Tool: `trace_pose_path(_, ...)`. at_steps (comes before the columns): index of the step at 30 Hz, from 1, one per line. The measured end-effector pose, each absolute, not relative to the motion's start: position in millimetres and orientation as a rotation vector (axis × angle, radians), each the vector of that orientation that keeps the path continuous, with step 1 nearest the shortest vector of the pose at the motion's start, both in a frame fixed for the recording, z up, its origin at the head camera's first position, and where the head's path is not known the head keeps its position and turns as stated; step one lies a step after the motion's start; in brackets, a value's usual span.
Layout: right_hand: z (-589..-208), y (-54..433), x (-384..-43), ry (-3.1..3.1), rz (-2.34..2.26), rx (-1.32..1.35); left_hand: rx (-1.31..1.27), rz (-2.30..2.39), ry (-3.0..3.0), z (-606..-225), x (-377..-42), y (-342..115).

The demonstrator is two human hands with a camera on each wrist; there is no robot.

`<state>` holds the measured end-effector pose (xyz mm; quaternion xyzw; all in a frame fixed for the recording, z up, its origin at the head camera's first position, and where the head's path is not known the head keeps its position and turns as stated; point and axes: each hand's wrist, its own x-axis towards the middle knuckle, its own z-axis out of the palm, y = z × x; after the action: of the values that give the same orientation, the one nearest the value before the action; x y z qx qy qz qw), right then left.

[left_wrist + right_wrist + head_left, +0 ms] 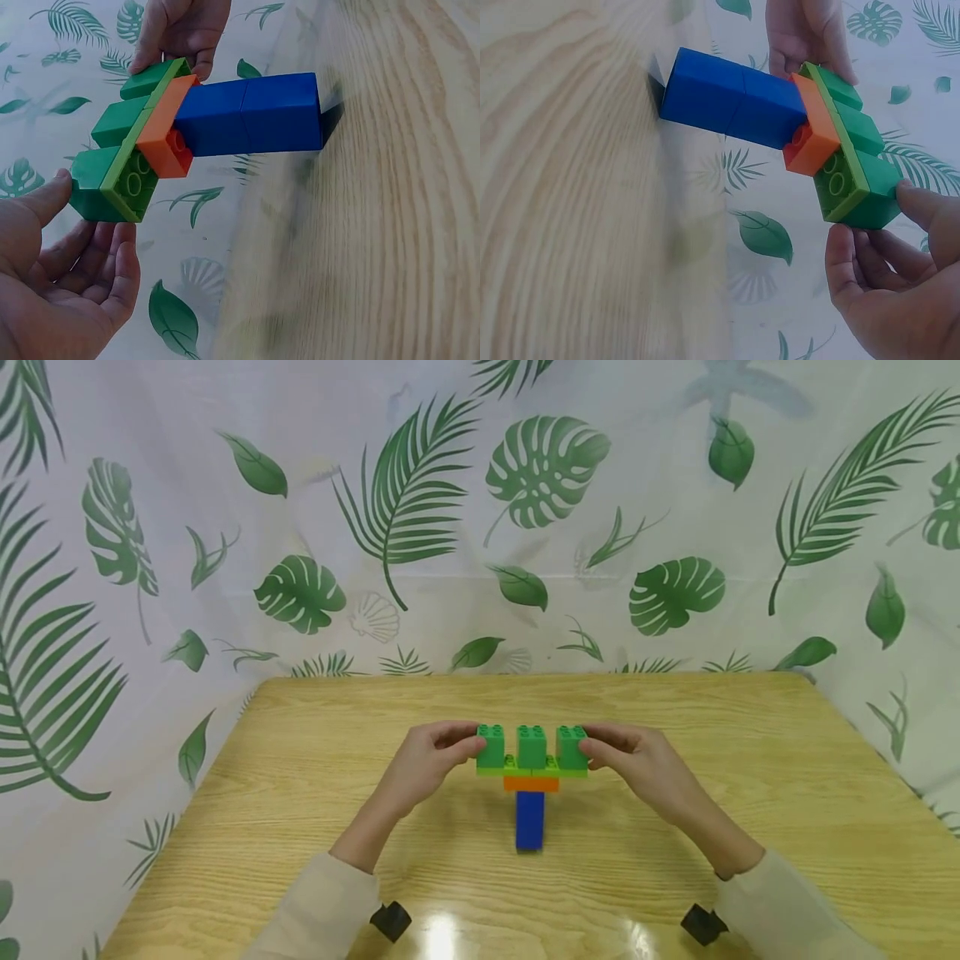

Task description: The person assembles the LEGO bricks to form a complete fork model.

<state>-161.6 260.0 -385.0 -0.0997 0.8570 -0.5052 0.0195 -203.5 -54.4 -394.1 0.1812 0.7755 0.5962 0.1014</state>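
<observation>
A T-shaped tower of toy building bricks stands at the middle of the table. Two stacked blue bricks [281, 112] form its column, topped by an orange brick [531, 784] and a wider lime-green layer [532, 772]. Three green bricks sit in a row on that layer: left [491, 752], middle [532, 747] and right [570, 752]. My left hand [427, 768] pinches the left green brick between thumb and fingers. On the opposite end, my right hand [641, 768] pinches the right green brick. Whether the column's foot fully touches the table I cannot tell.
The wooden table [300, 827] extends around the tower on all sides. Behind it hangs a white cloth [450, 610] with a green leaf print. A black wrist-camera piece [392, 922] shows at the left sleeve, another black piece [703, 925] at the right.
</observation>
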Motion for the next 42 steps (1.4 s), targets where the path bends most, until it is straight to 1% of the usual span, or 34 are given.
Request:
trace_pose_path(9,-389,259,-178,2.558,-1.594,-0.21,0.437,1.823,2.264,-400,-219,-51)
trace_pose_path(14,-394,256,-188,2.506,-1.64,-0.159,0.337,1.818,2.278,-399,-225,-48)
trace_pose_path(31,-418,248,-222,2.233,-1.903,-0.151,0.074,1.819,2.265,-410,-244,-42)
trace_pose_path(42,-429,246,-231,2.194,-1.883,-0.105,-0.019,1.821,2.268,-420,-248,-38)
